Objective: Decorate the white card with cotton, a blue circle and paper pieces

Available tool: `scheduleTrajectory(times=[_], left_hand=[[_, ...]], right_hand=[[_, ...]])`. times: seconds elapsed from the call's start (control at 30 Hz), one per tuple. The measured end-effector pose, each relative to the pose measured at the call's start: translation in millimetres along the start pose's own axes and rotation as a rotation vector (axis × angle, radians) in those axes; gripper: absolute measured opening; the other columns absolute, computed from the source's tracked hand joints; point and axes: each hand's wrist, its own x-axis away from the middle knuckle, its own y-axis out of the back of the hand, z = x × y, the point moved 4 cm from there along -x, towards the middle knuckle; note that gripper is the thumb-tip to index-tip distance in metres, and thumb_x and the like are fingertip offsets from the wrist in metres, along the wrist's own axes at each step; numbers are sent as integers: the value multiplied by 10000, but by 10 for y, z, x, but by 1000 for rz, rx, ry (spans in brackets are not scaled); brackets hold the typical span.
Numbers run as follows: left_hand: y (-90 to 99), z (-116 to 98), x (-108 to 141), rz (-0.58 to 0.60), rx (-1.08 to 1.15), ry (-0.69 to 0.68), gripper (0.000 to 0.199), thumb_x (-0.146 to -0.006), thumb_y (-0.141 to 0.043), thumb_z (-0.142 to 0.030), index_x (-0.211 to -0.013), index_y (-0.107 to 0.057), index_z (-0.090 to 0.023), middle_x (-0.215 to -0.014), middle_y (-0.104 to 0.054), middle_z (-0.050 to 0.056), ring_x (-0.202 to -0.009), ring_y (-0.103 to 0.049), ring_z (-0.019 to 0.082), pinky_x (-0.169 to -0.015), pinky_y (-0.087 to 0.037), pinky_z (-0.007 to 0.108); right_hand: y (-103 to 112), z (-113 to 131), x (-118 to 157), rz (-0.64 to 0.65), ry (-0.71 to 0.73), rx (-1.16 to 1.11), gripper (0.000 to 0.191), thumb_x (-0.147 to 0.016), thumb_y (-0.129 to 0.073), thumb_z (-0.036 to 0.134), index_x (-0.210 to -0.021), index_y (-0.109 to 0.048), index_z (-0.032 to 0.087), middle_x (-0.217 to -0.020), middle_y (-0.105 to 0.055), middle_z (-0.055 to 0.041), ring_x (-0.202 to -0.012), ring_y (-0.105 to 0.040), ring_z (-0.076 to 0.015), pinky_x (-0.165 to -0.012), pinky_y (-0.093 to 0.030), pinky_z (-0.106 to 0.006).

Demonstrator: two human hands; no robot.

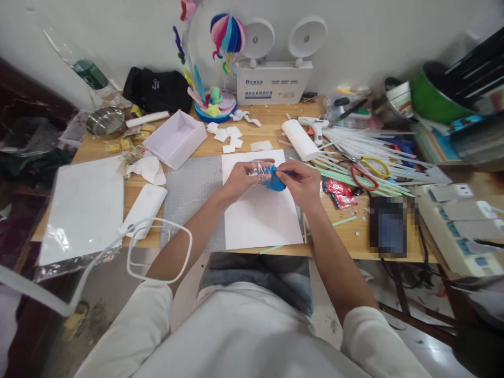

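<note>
Above a white sheet (258,220), my left hand (242,176) is closed around a clear plastic wrapper (258,169). A soft-looking blue lump (276,182), perhaps modelling clay, shows at the wrapper's right end. My right hand (301,181) pinches the blue lump near its top, with thumb and finger together. Both hands meet over the upper part of the sheet. Fingers partly hide the wrapper and lump, so I cannot tell how much blue is still inside the plastic.
Beneath the sheet lies a grey cutting mat (192,194). Left are a lilac box (177,142) and a white power bank (145,207). To the right are a white roll (300,139), glue gun (315,126), scissors (364,176), many plastic sticks and a power strip (459,226).
</note>
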Motion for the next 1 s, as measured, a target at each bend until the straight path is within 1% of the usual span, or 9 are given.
scheduleTrajectory(times=[0.07,0.17,0.27,0.43,0.57,0.67,0.8,0.9,1.0], left_hand=[[-4,16,-4,-13,-33,-3,388,-621,-936,-425,-892,-819,-173,-1192,-758,102,-1031,-705,203,-872,-555,295],[-1,38,-13,-37,-148,-3,382,-676,-898,-429,-934,-818,-158,-1063,-790,95,-962,-711,193,-879,-552,304],[9,-3,-17,-52,-289,-42,341,-741,-846,-413,-960,-810,-154,-992,-791,88,-924,-704,186,-851,-545,289],[24,-136,-14,-60,-408,-218,229,-815,-791,-385,-878,-770,-166,-1009,-739,76,-981,-665,168,-873,-534,255],[35,-48,-30,-13,-221,-84,467,-782,-800,-576,-963,-735,-150,-954,-710,65,-827,-655,147,-709,-571,242],[33,-19,-24,8,-155,-24,550,-725,-837,-615,-989,-741,-142,-946,-707,62,-776,-651,134,-656,-587,237],[32,-78,7,72,-174,44,503,-703,-875,-519,-1025,-783,-143,-989,-740,79,-749,-674,131,-642,-601,245],[40,-140,34,102,-247,63,415,-668,-904,-384,-982,-803,-131,-827,-739,51,-619,-625,91,-597,-557,219],[37,-155,51,57,-282,47,339,-660,-903,-343,-884,-790,-115,-705,-699,27,-554,-579,76,-543,-508,202]], right_hand=[[-13,36,-8,64,37,26,53,-797,-780,312,-794,-778,259,-869,-765,-29,-852,-700,-202,-794,-563,-370],[-36,36,-6,115,21,25,61,-796,-762,304,-775,-763,247,-836,-755,-27,-810,-688,-196,-755,-555,-361],[-44,7,13,61,-33,51,54,-793,-754,286,-792,-763,233,-806,-744,-11,-769,-673,-172,-708,-528,-322],[-56,-34,49,-82,-105,27,98,-789,-781,306,-833,-785,219,-760,-735,7,-652,-604,-126,-620,-464,-278],[-48,-83,42,-169,-130,-39,143,-764,-808,348,-827,-786,222,-715,-700,18,-617,-561,-116,-593,-443,-274],[-44,-137,29,-158,-169,-86,161,-736,-821,369,-809,-783,231,-700,-689,20,-620,-561,-123,-586,-449,-276],[-38,-190,24,-143,-211,-132,162,-721,-827,374,-790,-774,237,-708,-700,22,-613,-560,-115,-591,-457,-270],[-46,-188,27,-160,-200,-117,160,-736,-816,379,-800,-768,240,-743,-709,16,-640,-581,-123,-620,-477,-280],[-65,-150,41,-165,-187,-70,176,-751,-797,395,-813,-767,233,-733,-697,12,-633,-571,-129,-605,-463,-284]])
